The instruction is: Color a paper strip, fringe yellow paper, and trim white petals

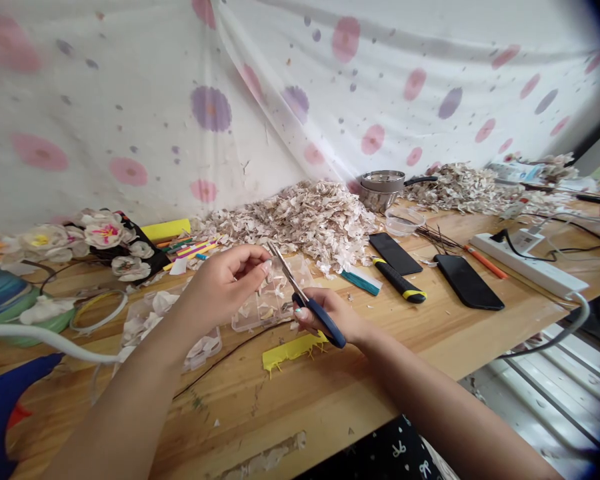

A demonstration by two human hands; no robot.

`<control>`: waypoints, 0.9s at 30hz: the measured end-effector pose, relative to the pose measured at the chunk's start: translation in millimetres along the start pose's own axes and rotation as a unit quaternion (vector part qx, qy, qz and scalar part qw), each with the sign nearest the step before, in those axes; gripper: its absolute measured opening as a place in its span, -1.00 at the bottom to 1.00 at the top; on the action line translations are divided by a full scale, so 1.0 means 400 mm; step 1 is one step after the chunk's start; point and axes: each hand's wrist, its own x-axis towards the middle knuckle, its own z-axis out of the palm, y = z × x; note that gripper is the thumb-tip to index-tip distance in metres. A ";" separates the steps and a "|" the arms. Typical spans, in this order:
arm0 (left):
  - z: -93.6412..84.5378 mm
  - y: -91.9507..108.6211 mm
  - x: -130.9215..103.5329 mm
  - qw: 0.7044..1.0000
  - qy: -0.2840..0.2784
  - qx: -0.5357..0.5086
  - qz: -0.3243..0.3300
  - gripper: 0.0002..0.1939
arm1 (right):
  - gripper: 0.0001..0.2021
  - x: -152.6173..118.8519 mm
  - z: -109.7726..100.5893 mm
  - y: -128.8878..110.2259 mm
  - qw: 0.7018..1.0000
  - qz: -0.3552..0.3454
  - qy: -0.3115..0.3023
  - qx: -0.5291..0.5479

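My right hand (333, 312) grips navy-handled scissors (303, 293), their blades pointing up and left, slightly parted. Close to the blade tips is my left hand (233, 283), its thumb and fingers curled together in a pinch; whatever they hold is too small to make out. Below the hands lies a clear compartment box (245, 323) with pale petal bits in it. A yellow fringed strip (293, 353) rests on the wood in front of the scissors. Beside it runs a thin dark stem (215, 367), partly hidden behind my left forearm.
Behind the hands rises a heap of pale petals (320, 220), with metal bowls (380, 190) nearby. To the right are two black phones (467, 281), a yellow-black utility knife (399, 280) and a white power strip (530, 267). A blue glue gun (10, 407) stands at left.
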 end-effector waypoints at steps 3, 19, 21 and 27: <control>-0.003 -0.007 0.003 1.000 -0.001 0.002 -0.012 -0.76 | -0.45 0.000 -0.007 -0.007 1.000 0.024 0.006 0.005; 0.002 -0.081 0.052 0.990 -0.008 -0.060 -0.130 -0.60 | -0.51 0.026 -0.015 0.006 0.985 0.067 0.159 0.033; -0.040 -0.092 0.054 0.991 -0.021 -0.002 -0.130 -0.59 | -0.52 0.026 -0.017 0.006 0.980 0.079 0.177 0.033; -0.214 -0.123 0.021 0.930 -0.184 0.259 -0.184 -0.68 | -0.52 0.022 -0.014 0.007 0.983 0.081 0.167 -0.001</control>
